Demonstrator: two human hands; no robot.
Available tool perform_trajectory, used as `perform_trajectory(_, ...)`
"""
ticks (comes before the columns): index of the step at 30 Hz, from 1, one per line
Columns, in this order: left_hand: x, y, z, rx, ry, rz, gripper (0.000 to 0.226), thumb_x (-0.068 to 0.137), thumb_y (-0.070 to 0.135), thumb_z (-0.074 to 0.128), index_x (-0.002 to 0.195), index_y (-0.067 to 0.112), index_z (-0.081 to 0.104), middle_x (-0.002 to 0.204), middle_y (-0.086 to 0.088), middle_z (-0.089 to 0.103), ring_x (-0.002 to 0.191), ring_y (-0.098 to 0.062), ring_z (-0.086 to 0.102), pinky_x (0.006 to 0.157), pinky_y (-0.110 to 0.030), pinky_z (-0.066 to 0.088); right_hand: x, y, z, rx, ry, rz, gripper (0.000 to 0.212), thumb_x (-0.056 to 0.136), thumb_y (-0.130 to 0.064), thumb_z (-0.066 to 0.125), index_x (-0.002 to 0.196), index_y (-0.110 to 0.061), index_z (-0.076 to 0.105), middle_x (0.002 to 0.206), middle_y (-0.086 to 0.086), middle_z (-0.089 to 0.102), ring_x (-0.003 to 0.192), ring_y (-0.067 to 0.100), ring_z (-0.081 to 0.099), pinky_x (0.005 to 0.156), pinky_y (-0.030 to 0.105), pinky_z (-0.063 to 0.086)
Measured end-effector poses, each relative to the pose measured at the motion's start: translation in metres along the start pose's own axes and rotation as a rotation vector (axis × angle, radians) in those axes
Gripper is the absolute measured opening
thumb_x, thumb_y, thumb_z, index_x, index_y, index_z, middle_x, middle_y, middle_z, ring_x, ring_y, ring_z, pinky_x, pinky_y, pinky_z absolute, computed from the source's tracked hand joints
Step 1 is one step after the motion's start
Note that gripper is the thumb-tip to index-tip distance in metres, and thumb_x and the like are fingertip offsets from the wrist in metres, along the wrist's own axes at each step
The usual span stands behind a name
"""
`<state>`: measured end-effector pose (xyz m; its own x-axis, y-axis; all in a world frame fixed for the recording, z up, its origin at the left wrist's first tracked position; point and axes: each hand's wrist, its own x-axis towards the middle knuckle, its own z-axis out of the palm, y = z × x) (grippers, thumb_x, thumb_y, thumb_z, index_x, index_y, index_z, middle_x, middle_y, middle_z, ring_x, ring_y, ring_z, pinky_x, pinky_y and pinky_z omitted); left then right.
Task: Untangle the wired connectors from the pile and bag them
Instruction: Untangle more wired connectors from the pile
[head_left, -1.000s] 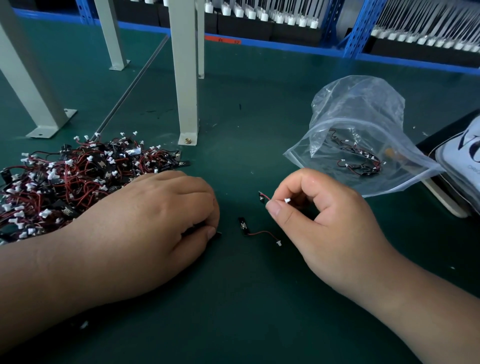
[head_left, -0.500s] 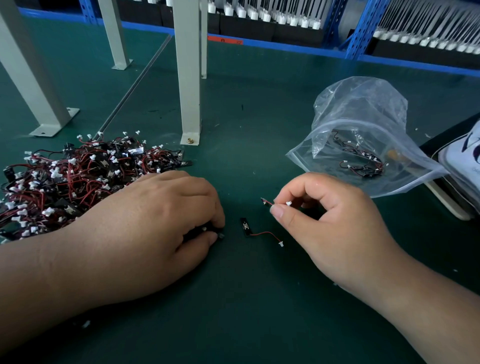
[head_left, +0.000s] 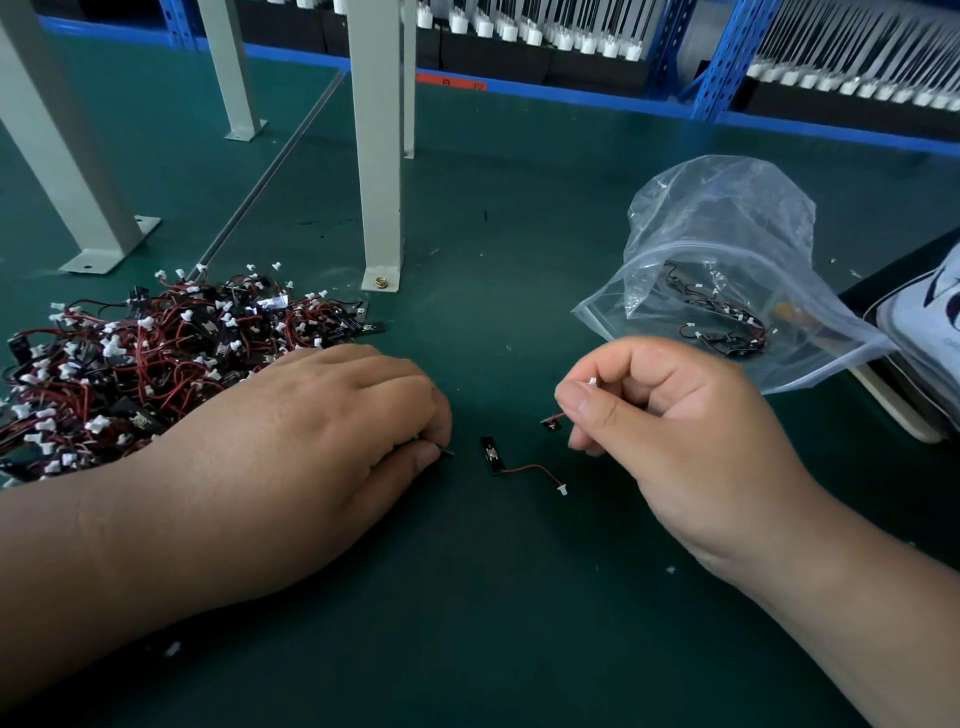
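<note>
Head, two hands (head_left: 311, 431) (head_left: 680, 441) pinching connectors (head_left: 551, 423), one bag (head_left: 727, 208)

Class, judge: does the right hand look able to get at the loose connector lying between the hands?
Probably yes: the loose connector lies uncovered on the mat beside the right hand, though its fingers already pinch another connector.

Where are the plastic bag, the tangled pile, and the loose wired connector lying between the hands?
plastic bag (head_left: 727, 218), head view, crumpled clear upper wall.
pile (head_left: 156, 353), head view, middle of the red-wire tangle.
loose wired connector (head_left: 492, 455), head view, its black end.
</note>
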<state>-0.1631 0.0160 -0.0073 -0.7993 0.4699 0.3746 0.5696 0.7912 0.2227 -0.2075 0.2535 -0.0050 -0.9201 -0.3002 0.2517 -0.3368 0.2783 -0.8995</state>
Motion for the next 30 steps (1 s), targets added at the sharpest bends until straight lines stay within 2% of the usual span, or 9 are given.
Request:
perform_trajectory(3,0.0,0.0009,-0.0003,0.014,0.009,-0.015,0.014,0.093,0.037,0.042,0.091,0.03,0.053,0.088,0.018,0.055,0.083,-0.009,0.056,0.072,-0.036,0.051,-0.0005,0.0019,-0.0004,-0.035,0.001,0.001,0.009,0.086,-0.018,0.073,0.082,-0.027,0.071,0.066,-0.003,0.068,0.062,0.005,0.064,0.063,0.017,0.05)
perform_trajectory(10,0.0001,0.0021,-0.0018,0.05,-0.007,-0.035,0.011,0.091,0.039,0.043,0.091,0.032,0.052,0.084,0.02,0.052,0.079,-0.004,0.052,0.072,-0.021,0.043,-0.0075,0.0007,0.004,-0.314,0.069,-0.114,0.022,0.082,-0.012,0.074,0.084,-0.034,0.069,0.072,-0.013,0.065,0.058,0.007,0.055,0.055,0.006,0.041)
perform_trajectory(14,0.0,0.0018,-0.0018,0.054,-0.017,-0.035,0.013,0.089,0.041,0.045,0.093,0.032,0.054,0.085,0.019,0.054,0.08,-0.005,0.054,0.072,-0.022,0.044,-0.0082,0.0022,0.0031,-0.351,0.063,-0.136,0.024,0.082,-0.008,0.074,0.086,-0.032,0.069,0.073,-0.014,0.065,0.06,0.011,0.056,0.055,0.008,0.043)
perform_trajectory(18,0.0003,0.0012,-0.0013,0.05,-0.031,-0.036,0.012,0.088,0.04,0.047,0.094,0.033,0.055,0.087,0.02,0.056,0.082,-0.005,0.056,0.072,-0.022,0.045,-0.0089,0.0019,0.0034,-0.34,0.045,-0.165,0.03,0.08,-0.002,0.074,0.085,-0.031,0.068,0.073,-0.012,0.065,0.062,0.002,0.06,0.058,0.006,0.043)
perform_trajectory(24,0.0004,0.0008,-0.0009,0.046,-0.038,-0.038,0.013,0.088,0.041,0.047,0.094,0.034,0.056,0.086,0.02,0.055,0.082,-0.006,0.056,0.072,-0.024,0.047,-0.009,0.0005,0.0024,-0.321,-0.035,-0.197,0.03,0.078,0.002,0.073,0.082,-0.028,0.068,0.072,-0.008,0.063,0.064,0.011,0.058,0.055,0.011,0.043)
perform_trajectory(30,0.0006,0.0012,-0.001,0.066,-0.033,-0.023,0.015,0.088,0.04,0.047,0.092,0.033,0.059,0.086,0.019,0.057,0.081,-0.007,0.056,0.073,-0.022,0.044,-0.0093,-0.0028,0.0002,-0.35,-0.152,-0.241,0.023,0.07,-0.003,0.066,0.075,-0.025,0.066,0.073,-0.007,0.058,0.068,0.02,0.056,0.057,0.029,0.046)
